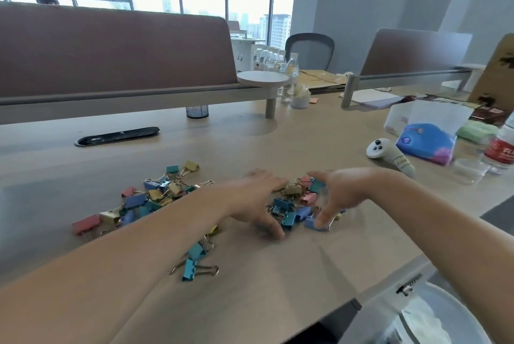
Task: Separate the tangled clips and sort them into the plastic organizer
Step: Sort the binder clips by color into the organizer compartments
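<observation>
Colourful binder clips in blue, teal, pink and gold lie scattered on the wooden desk (278, 274). One spread pile of clips (150, 199) sits to the left of my left forearm. A tighter clump of clips (294, 204) lies between my hands. My left hand (256, 199) rests flat, fingers straight, against the clump's left side. My right hand (336, 196) arches over the clump's right side, fingertips at the far edge and thumb touching a blue clip at the near edge. Two teal clips (197, 263) lie apart, nearer to me.
A white controller (389, 154), a blue tissue pack (425, 143) in a clear box, a small clear plastic cup (470, 171) and a red-labelled bottle (503, 148) stand at the right. A black cable slot (116, 136) and mesh pen cup (197, 111) sit behind. A desk divider (111, 51) bounds the back.
</observation>
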`<state>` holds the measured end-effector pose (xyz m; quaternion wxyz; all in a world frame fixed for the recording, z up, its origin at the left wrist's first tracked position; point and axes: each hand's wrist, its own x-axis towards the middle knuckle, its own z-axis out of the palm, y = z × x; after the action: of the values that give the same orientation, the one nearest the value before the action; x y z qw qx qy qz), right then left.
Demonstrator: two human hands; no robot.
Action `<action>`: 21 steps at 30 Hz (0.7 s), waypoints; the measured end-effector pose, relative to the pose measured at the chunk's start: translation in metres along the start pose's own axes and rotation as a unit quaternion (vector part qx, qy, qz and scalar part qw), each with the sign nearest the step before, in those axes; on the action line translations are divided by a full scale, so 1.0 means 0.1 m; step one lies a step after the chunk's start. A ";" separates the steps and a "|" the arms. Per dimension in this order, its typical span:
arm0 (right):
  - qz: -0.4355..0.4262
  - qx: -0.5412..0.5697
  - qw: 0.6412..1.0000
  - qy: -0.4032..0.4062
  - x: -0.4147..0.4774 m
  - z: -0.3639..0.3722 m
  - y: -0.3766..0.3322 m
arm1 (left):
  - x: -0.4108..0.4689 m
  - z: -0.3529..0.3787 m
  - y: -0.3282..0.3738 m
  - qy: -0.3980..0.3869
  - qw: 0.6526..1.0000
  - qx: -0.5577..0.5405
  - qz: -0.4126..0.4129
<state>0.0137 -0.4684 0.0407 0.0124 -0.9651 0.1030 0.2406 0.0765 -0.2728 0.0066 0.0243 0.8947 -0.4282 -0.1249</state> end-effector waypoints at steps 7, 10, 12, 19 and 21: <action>-0.028 0.068 0.997 -0.031 0.15 0.00 -0.04 | 0.28 0.03 -0.02 0.000 1.000 -0.012 0.022; -0.057 0.104 0.992 -0.034 0.16 -0.01 -0.22 | 0.27 0.03 -0.05 0.042 0.999 0.000 0.014; -0.068 0.114 0.991 -0.029 0.19 -0.01 -0.34 | 0.23 0.02 -0.08 0.053 0.998 -0.015 0.006; -0.069 0.187 0.980 0.018 0.35 0.02 -0.63 | 0.03 0.04 -0.24 0.071 0.995 -0.074 -0.012; -0.082 0.177 0.980 0.039 0.36 0.03 -0.73 | 0.01 0.06 -0.29 0.096 0.992 -0.078 -0.021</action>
<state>0.0578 -0.4036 0.0191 0.1983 -0.9615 0.0651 0.1786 0.0971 -0.2547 -0.0041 0.1327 0.9069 -0.3934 -0.0720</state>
